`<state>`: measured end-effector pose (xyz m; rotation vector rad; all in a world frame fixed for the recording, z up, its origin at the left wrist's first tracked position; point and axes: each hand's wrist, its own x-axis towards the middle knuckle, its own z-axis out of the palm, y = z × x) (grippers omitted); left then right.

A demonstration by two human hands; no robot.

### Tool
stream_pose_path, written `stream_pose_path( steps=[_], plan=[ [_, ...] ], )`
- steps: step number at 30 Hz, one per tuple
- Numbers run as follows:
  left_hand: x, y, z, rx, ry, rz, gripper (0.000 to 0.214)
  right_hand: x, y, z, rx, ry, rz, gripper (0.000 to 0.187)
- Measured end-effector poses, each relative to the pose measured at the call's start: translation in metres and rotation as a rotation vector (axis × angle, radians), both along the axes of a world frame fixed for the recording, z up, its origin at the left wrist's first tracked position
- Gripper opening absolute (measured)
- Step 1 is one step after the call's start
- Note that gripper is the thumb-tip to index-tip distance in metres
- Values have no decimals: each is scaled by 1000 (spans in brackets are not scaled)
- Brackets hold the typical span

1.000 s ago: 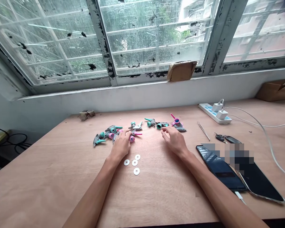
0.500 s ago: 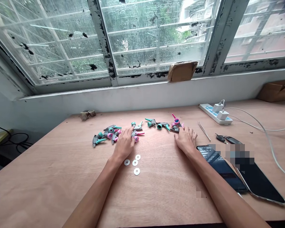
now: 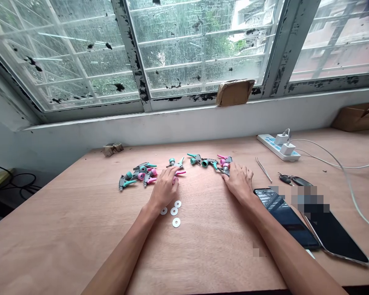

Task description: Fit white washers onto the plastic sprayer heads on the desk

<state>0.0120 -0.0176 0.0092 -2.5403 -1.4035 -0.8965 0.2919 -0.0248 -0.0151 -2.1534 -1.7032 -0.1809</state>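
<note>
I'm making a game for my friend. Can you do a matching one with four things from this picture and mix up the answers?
1. Right hand
2. White rings
3. Power strip
4. Tweezers

A. Thin and silvery
B. At the rightmost pink-and-grey trigger pieces
C. Nearer the left hand than the right
D. Has two white plugs

Pairs: 1-B, 2-C, 3-D, 4-A

Wooden table (image 3: 203,254) with sprayer heads (image 3: 209,162), white discs (image 3: 176,225), phones (image 3: 287,221)
</note>
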Motion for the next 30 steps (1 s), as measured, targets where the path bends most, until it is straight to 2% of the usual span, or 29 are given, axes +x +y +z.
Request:
stream_pose_path(
  steps=[6, 8, 11, 14, 16, 18, 21, 25, 30],
  plan=[
    [1, -2, 3, -13, -17, -42, 40, -1, -5, 5, -24, 29, 73, 23],
    [2, -3, 4, -26, -16, -92, 37, -2, -6, 6, -5, 51, 84, 23],
    [6, -7, 6, -50, -4, -245, 31, -8, -6, 9, 129, 151, 149, 24],
    [15, -16, 8, -105, -15, -344, 28, -19, -8, 14, 323, 283, 375, 31],
    [22, -21, 8, -163, -33, -340, 33, -30, -12, 16, 396, 354, 590, 33],
    [26, -25, 8, -213, -63, -339, 40, -43, -18, 16, 403, 413, 767, 32],
    [26, -25, 6, -226, -127, -315, 36, -58, -28, 15, 363, 496, 933, 44],
    [20, -20, 4, -178, -185, -239, 24, -64, -34, 14, 358, 522, 989, 49],
    [19, -18, 4, -58, -165, -132, 14, -68, -35, 10, 352, 496, 958, 50]
  ],
)
